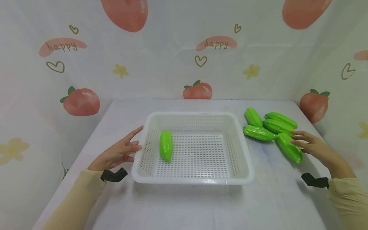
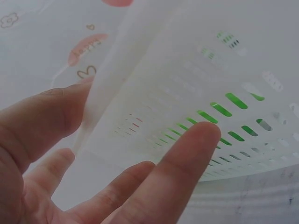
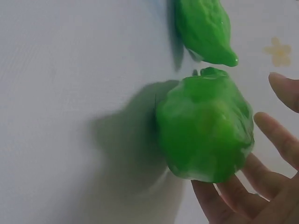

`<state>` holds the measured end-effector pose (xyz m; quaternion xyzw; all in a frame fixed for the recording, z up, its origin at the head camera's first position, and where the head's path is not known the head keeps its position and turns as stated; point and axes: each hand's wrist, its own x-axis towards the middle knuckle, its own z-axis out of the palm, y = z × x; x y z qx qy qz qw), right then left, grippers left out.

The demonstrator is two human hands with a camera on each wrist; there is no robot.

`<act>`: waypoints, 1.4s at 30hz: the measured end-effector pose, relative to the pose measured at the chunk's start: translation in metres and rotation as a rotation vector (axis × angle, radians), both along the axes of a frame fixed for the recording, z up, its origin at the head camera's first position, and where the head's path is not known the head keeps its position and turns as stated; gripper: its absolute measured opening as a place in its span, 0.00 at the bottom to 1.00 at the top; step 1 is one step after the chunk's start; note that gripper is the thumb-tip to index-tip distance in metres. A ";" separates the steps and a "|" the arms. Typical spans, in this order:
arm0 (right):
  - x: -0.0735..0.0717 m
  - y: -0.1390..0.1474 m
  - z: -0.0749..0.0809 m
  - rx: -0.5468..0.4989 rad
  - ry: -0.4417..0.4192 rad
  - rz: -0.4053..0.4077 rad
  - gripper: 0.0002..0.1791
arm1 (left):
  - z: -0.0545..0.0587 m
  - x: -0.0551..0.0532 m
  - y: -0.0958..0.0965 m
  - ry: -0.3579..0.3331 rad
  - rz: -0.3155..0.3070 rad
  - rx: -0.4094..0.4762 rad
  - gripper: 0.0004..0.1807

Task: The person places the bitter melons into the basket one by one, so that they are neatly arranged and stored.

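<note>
Peach-printed sheeting (image 1: 166,65) backs a white table (image 1: 187,207); right hand (image 1: 316,147) at the nearest gourd (image 1: 288,150), left hand (image 1: 118,155) at the basket (image 1: 192,181).

One green gourd (image 1: 166,145) lies inside the basket, toward its left wall; five lie on the table to its right, four of them clustered behind (image 1: 260,133) the one being reached for. Left fingers are spread and fairly straight along the basket's left side, not clenched. Right fingers are loosely extended beside the nearest gourd, with no grasp closed; whether they touch it, cannot tell. Step in hand, judged: reaching to pick up. Next move seems to call for thumb and fingers closing round the gourd's slick-looking body, clear of its neighbours, before any lift.
</note>
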<state>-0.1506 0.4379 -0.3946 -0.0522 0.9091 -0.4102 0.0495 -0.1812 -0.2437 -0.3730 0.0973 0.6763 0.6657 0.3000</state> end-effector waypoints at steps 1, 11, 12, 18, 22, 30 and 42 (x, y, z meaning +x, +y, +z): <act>0.000 0.000 0.000 0.017 -0.006 -0.008 0.22 | 0.000 0.000 0.000 -0.001 0.000 0.001 0.43; -0.006 0.001 -0.004 0.169 -0.094 -0.028 0.35 | -0.001 -0.002 0.001 -0.014 0.000 0.009 0.43; -0.007 0.001 -0.005 0.169 -0.112 -0.021 0.35 | -0.001 -0.002 0.001 -0.016 -0.001 0.011 0.43; -0.009 0.003 -0.007 0.151 -0.187 0.001 0.37 | 0.000 -0.001 0.002 -0.022 0.007 -0.009 0.43; -0.009 0.002 -0.007 0.150 -0.206 0.000 0.38 | 0.000 0.000 0.002 -0.026 0.017 -0.023 0.43; -0.007 0.005 -0.004 0.154 -0.187 -0.005 0.39 | 0.001 0.000 0.003 -0.026 0.035 -0.054 0.44; -0.005 0.014 0.011 0.091 -0.082 -0.065 0.33 | 0.001 0.000 0.000 -0.010 0.003 -0.011 0.44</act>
